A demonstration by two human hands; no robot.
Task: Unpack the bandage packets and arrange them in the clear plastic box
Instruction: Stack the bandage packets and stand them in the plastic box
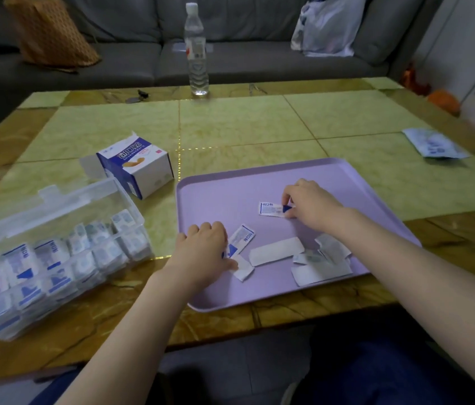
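Dark trousers (376, 375) fill the bottom edge, and both bare forearms reach over the table's near rim. The left hand (204, 249) curls its fingers onto the end of a slanted bandage packet (243, 236). The right hand (310, 204) pinches the blue end of a second packet (270, 208). Both packets lie on a lilac tray (216, 185) among torn white wrappers (277, 250). Left of the tray, the clear plastic box (84, 200) sits with its lid raised, rows of packets inside, and an opened carton (140, 165) sits behind it. On the green-tiled, brown-bordered table (245, 124) a water bottle (197, 51) stands at the far edge, before a grey sofa (131, 59).
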